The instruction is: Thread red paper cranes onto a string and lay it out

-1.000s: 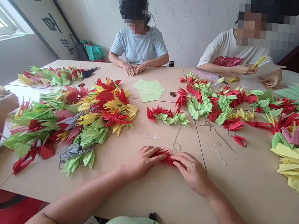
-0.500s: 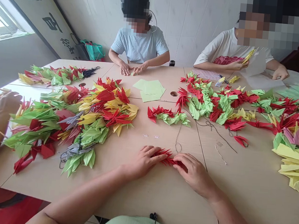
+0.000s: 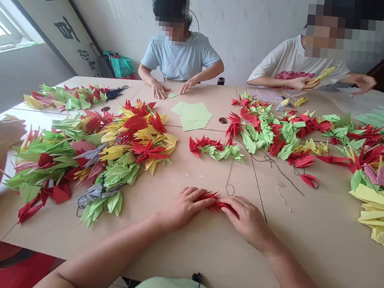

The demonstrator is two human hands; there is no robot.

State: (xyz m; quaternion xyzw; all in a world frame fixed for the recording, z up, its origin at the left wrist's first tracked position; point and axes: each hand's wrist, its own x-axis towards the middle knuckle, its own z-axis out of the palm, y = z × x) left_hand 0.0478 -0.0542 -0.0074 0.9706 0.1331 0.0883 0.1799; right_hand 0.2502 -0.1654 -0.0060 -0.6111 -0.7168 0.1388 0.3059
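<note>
Though probably feather-light, best treated as crushable: spiky cluster of folded red paper (image 3: 211, 202) on the near side of the pale wood-look table (image 3: 209, 253). Covered at its left end by bare left-hand grip (image 3: 187, 206), impossible to tell whether pinched or pressed; pinched at its right end by bare right-hand grip (image 3: 247, 218). Likely stiff along creases, springy, hardly slippery. Best held around the packed middle, clear of thin tips.
</note>
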